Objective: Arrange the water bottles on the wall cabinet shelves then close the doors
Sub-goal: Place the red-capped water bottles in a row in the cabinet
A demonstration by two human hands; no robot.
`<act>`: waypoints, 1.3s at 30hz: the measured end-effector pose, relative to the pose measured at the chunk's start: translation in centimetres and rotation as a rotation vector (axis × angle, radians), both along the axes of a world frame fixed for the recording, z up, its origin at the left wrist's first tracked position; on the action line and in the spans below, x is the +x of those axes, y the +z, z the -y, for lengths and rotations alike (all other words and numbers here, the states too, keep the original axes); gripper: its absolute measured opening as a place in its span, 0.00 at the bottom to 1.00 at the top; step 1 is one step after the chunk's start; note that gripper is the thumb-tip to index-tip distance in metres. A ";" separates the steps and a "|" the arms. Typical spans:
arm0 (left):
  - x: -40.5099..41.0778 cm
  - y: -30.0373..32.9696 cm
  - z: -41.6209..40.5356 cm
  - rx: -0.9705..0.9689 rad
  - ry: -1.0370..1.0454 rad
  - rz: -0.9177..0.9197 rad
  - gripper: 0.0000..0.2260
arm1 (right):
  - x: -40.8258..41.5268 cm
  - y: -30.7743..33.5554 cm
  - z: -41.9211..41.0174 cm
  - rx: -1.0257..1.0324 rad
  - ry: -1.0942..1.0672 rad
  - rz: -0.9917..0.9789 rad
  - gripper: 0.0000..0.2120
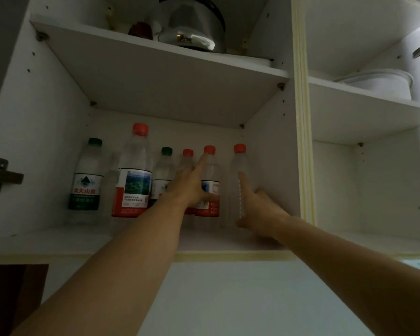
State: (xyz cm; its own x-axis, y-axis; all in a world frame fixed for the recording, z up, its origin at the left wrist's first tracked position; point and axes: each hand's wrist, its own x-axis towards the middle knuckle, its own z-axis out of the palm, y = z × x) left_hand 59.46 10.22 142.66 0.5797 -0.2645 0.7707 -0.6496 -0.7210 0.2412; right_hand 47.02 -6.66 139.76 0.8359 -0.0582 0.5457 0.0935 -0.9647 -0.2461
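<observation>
Several water bottles stand on the lower shelf [70,236] of the open wall cabinet. From the left: a green-capped bottle [86,175], a tall red-capped bottle [133,175], a second green-capped bottle [162,173], then red-capped ones. My left hand [192,183] holds a red-labelled bottle [210,190], forefinger stretched up to its cap and thumb across the label. My right hand [257,212] grips a clear, label-free bottle with a red cap [239,166] at the far right, forefinger up its side.
An upper shelf [121,69] carries a metal kettle [192,27] and a dark red object [141,30]. The right compartment holds a white pot [383,83]. A door hinge [0,177] sticks out at the left wall. A dark door edge [10,299] shows at lower left.
</observation>
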 end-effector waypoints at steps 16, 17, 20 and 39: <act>-0.3 -0.4 0.8 0.426 0.350 0.222 0.61 | 5.2 2.8 0.6 -0.850 -0.386 0.248 0.71; -0.3 -0.4 1.0 0.437 0.373 0.233 0.59 | 5.4 2.9 0.6 -0.855 -0.380 0.249 0.71; -0.4 -0.2 1.2 0.473 0.417 0.215 0.57 | 6.1 3.4 0.5 -0.851 -0.378 0.203 0.71; -0.1 -0.5 2.2 0.544 0.481 0.190 0.51 | 10.1 1.9 0.2 -0.752 -0.425 0.111 0.58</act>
